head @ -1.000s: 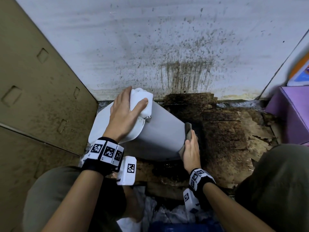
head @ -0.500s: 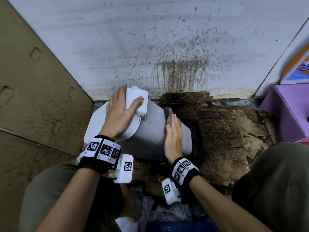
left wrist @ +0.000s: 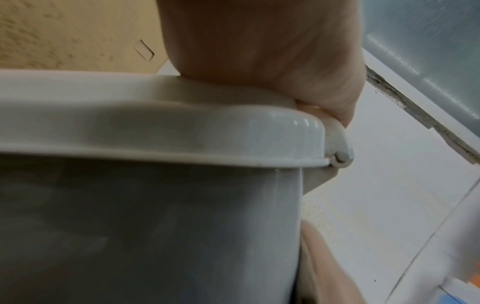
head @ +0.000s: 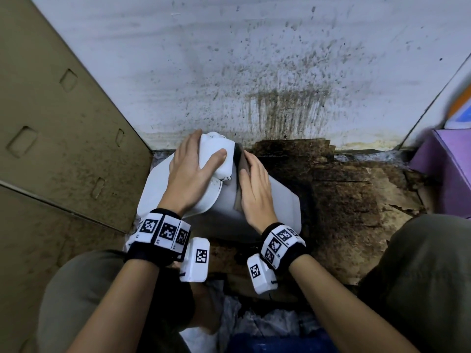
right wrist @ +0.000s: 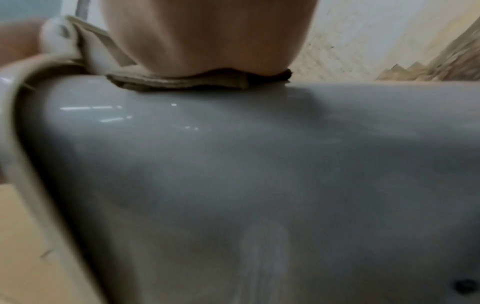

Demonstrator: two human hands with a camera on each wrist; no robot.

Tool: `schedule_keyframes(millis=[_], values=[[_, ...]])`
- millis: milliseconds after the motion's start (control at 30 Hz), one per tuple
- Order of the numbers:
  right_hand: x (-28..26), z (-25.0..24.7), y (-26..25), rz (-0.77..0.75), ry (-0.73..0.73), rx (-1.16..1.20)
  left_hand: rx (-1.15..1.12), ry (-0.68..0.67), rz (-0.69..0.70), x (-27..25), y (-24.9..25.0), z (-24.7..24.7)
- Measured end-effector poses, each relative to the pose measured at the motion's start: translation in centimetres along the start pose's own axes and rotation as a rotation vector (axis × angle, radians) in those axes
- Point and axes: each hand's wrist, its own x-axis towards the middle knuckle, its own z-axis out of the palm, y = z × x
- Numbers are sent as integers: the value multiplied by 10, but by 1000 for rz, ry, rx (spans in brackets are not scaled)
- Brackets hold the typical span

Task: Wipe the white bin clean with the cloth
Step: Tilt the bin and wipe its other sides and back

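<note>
The wall (head: 229, 59) behind the bin is pale, flat and smooth, spattered with dark specks and streaked with brown runs just above the bin. To the left of the bin stand tan cardboard panels (head: 51, 149), matte and mottled, with rectangular punched slots. The floor (head: 356, 205) to the right of the bin is covered in torn, stained brown cardboard, dark and rough closest to the bin. Farther right of the bin sits a purple box (head: 443, 174) with flat faces.

The white bin (head: 280, 207) lies on its side on that floor, a smooth glossy plastic body with rounded corners, its lid end toward the left and the wall. The left hand (head: 190, 179) rests on the lid, fingers and thumb wrapped round the white block-shaped handle part at the lid's top edge. The right hand (head: 254, 189) lies flat, fingers straight and together, pressing the cloth (head: 239, 171) against the bin's side just beside the lid; the cloth is a thin, folded, brownish-grey fabric with a stitched edge, seen in the right wrist view (right wrist: 197, 81).

Half a second ago the right hand and cloth were at mid-body; a second ago they were at the base end. They have now slid up to the lid end. The left hand has kept its hold.

Below the bin lie crumpled white plastic (head: 267, 324) and something blue (head: 280, 345).
</note>
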Motion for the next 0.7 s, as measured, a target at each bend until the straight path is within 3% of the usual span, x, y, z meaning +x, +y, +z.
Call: schedule_keyframes(millis=[100, 267, 467, 700], values=[[-3, -11, 30, 20, -27, -34, -5, 2, 4, 1, -2, 0], [-19, -32, 78, 177, 55, -18, -23, 5, -2, 2, -1, 0], [-37, -50, 117, 488, 141, -51, -26, 5, 1, 2, 0, 1], [-33, -46, 108, 507, 146, -40, -28, 8, -4, 5, 0, 0]])
